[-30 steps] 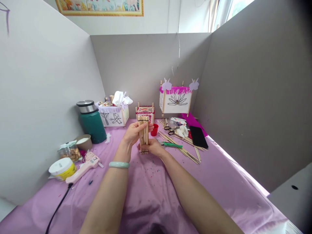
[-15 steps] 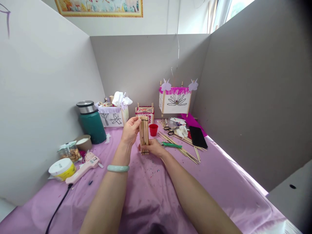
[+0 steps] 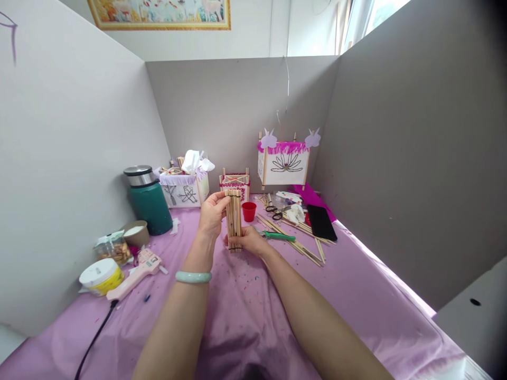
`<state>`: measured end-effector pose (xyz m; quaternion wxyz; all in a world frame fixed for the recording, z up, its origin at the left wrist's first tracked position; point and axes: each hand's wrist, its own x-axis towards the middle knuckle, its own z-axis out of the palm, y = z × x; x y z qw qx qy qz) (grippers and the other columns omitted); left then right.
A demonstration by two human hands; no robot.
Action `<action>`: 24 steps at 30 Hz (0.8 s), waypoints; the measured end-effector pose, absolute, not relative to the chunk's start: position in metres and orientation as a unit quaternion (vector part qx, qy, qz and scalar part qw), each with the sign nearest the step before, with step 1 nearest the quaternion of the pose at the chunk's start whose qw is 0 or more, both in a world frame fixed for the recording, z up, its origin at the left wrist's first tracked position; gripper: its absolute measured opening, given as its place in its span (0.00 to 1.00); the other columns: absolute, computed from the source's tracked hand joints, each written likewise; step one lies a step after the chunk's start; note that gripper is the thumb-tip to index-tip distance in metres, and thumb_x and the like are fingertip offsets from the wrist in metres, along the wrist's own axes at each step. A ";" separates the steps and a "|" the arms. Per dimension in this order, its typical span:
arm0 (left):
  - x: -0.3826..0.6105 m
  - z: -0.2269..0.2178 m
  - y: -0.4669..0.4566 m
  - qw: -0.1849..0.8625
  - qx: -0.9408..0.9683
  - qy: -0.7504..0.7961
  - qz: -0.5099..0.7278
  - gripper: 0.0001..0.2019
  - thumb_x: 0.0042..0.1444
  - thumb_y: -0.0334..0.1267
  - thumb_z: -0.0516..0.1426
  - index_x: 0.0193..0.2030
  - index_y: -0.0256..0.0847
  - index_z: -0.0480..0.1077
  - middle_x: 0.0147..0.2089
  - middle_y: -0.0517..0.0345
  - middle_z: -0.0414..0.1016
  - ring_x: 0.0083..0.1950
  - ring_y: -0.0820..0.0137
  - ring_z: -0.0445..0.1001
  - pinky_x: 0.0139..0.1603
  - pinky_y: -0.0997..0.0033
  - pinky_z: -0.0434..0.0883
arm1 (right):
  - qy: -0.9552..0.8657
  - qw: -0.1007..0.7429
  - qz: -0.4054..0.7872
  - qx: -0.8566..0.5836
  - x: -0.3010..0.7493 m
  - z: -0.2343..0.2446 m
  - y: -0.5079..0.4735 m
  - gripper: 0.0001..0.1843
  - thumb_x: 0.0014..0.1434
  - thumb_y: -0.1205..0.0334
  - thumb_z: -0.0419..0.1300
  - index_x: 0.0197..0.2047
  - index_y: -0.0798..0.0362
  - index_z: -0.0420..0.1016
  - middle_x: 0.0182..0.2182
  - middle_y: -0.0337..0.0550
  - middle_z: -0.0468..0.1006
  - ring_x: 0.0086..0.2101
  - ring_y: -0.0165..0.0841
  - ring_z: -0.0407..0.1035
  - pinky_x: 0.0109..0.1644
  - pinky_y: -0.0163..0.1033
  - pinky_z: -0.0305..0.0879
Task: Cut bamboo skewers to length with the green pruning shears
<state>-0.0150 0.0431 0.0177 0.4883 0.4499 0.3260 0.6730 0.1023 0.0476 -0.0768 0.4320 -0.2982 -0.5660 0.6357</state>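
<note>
Both my hands hold an upright bundle of wooden sticks [image 3: 233, 219] with dark bands near its top and bottom. My left hand [image 3: 213, 211] pinches the upper left edge, thumb on the near side. Lower down, my right hand [image 3: 249, 240] grips the bundle from the right, its fingers partly hidden. Just behind the bundle are a red cup [image 3: 249, 211] and a small stick-framed box with red trim [image 3: 235, 184]. Green-handled pliers [image 3: 279, 236] lie to the right of my right hand.
Loose sticks [image 3: 301, 250], black scissors [image 3: 276, 212] and a phone [image 3: 321, 222] lie on the right. To the left stand a green bottle [image 3: 150, 203], a pink glue gun [image 3: 137, 273] and a white-lidded tub [image 3: 101, 275]. A lotus-drawn lantern [image 3: 285, 164] and a paper box [image 3: 184, 191] are at the back.
Both hands keep their hold on the stick bundle, which has turned very slightly. The view has shifted a little; the other things stay in place.
</note>
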 end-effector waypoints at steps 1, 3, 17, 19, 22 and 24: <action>-0.016 0.017 0.043 0.489 0.451 0.327 0.671 0.18 0.38 0.39 0.67 0.37 0.37 0.72 0.34 0.56 0.78 0.33 0.71 0.75 0.34 0.72 0.69 | -0.568 0.431 0.635 -0.297 0.103 -0.077 0.048 0.17 0.36 0.58 0.71 0.30 0.58 0.80 0.28 0.45 0.79 0.31 0.36 0.73 0.44 0.45 0.68; -0.019 0.018 0.043 0.497 0.458 0.327 0.661 0.19 0.37 0.40 0.67 0.37 0.36 0.73 0.34 0.55 0.78 0.32 0.71 0.75 0.34 0.72 0.69 | -0.572 0.428 0.634 -0.296 0.103 -0.076 0.047 0.18 0.36 0.56 0.72 0.30 0.58 0.80 0.28 0.44 0.79 0.31 0.36 0.73 0.44 0.45 0.68; -0.019 0.023 0.040 0.485 0.468 0.350 0.650 0.18 0.39 0.43 0.66 0.37 0.37 0.72 0.35 0.54 0.77 0.33 0.70 0.75 0.34 0.71 0.69 | -0.565 0.434 0.633 -0.303 0.102 -0.075 0.046 0.18 0.34 0.57 0.72 0.29 0.57 0.79 0.27 0.44 0.79 0.31 0.37 0.73 0.43 0.45 0.68; -0.016 0.024 0.041 0.482 0.452 0.357 0.660 0.16 0.39 0.41 0.65 0.36 0.37 0.71 0.33 0.56 0.77 0.32 0.71 0.74 0.32 0.72 0.69 | -0.569 0.433 0.632 -0.299 0.103 -0.075 0.046 0.17 0.35 0.56 0.72 0.29 0.57 0.79 0.27 0.43 0.79 0.31 0.36 0.72 0.43 0.45 0.68; -0.015 0.026 0.041 0.482 0.445 0.366 0.661 0.14 0.40 0.38 0.64 0.35 0.37 0.71 0.30 0.58 0.76 0.29 0.72 0.73 0.31 0.73 0.68 | -0.576 0.429 0.633 -0.291 0.103 -0.074 0.045 0.17 0.37 0.56 0.71 0.30 0.58 0.79 0.27 0.43 0.79 0.30 0.35 0.72 0.43 0.44 0.67; -0.015 0.028 0.041 0.486 0.446 0.371 0.653 0.13 0.40 0.37 0.63 0.34 0.36 0.71 0.29 0.58 0.76 0.28 0.73 0.73 0.29 0.73 0.67 | -0.577 0.427 0.635 -0.286 0.104 -0.074 0.045 0.18 0.37 0.55 0.71 0.30 0.58 0.79 0.27 0.44 0.79 0.31 0.35 0.72 0.43 0.44 0.67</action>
